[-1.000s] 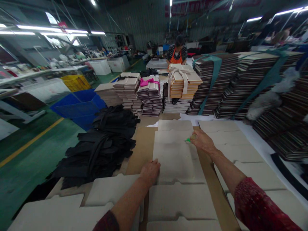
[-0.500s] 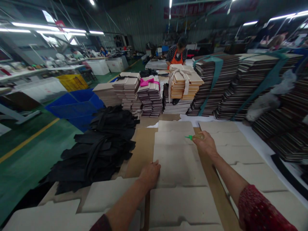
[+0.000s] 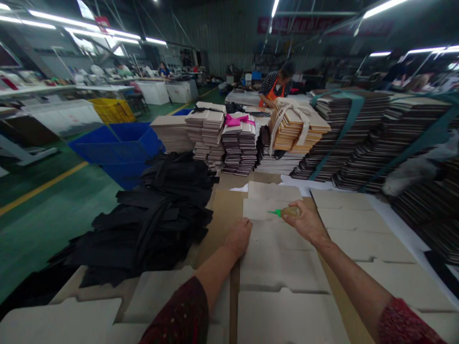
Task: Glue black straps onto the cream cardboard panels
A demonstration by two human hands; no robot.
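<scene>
My right hand [image 3: 305, 222] is closed around a small squeeze bottle [image 3: 291, 211] with brownish contents. Its thin green nozzle [image 3: 274, 212] points left, over a beige board [image 3: 263, 208] near the far end of the middle column. The boards in that column overlap one another, and several have a small tab on the edge. At the column's left edge, my left hand [image 3: 239, 237] has its fingers bent and together on the rim of a board [image 3: 274, 235]. Whether the nozzle tip touches the board I cannot tell.
Black fabric strips [image 3: 158, 215] lie heaped at left, beside a blue bin [image 3: 122, 148]. Another overlapping column of boards [image 3: 369, 234] runs along the right. Tied board stacks [image 3: 239, 143] line the far side, with tall dark stacks [image 3: 344, 129] at right. A co-worker [image 3: 276, 86] bends over beyond them.
The view has turned slightly left. My left hand has slid farther away along the column's left edge. My right hand has carried the bottle leftward across the boards.
</scene>
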